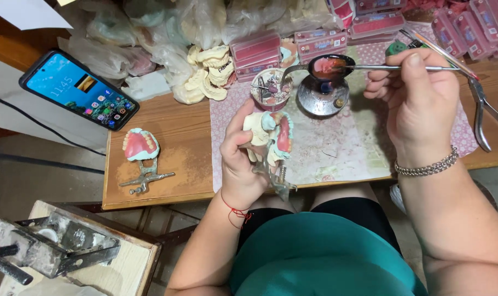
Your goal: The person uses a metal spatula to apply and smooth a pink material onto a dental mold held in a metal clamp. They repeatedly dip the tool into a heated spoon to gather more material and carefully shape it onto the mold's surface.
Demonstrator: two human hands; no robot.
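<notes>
A person seated at a wooden bench (pixel 167 131) works on a denture model (pixel 271 137), seen from a head-worn camera looking down. The left hand (pixel 241 164) is closed around the model, thumb pressed against its pale plaster side, holding it above the bench's near edge; pink wax gums face right and a metal articulator frame (pixel 279 178) hangs below the fingers. The right hand (pixel 419 98), a bracelet (pixel 427 167) at its wrist, pinches the long handle of a metal spoon (pixel 331 67) along with a second thin tool (pixel 441 52); the spoon's bowl, holding red melted wax, sits over a round burner (pixel 321 96), well apart from the model. Beside the burner stands a small cup (pixel 271 89) of instruments. A patterned mat (pixel 336 148) covers the bench under the work. To the left lies a second denture (pixel 141 145) on its own articulator, and further left a phone (pixel 79 89) with its screen lit. Plaster casts (pixel 208 71) and plastic bags are heaped at the back, next to stacked pink boxes (pixel 257 52). Pliers (pixel 487 118) lie at the right edge. A metal press (pixel 46 246) stands on a low stand at lower left.
</notes>
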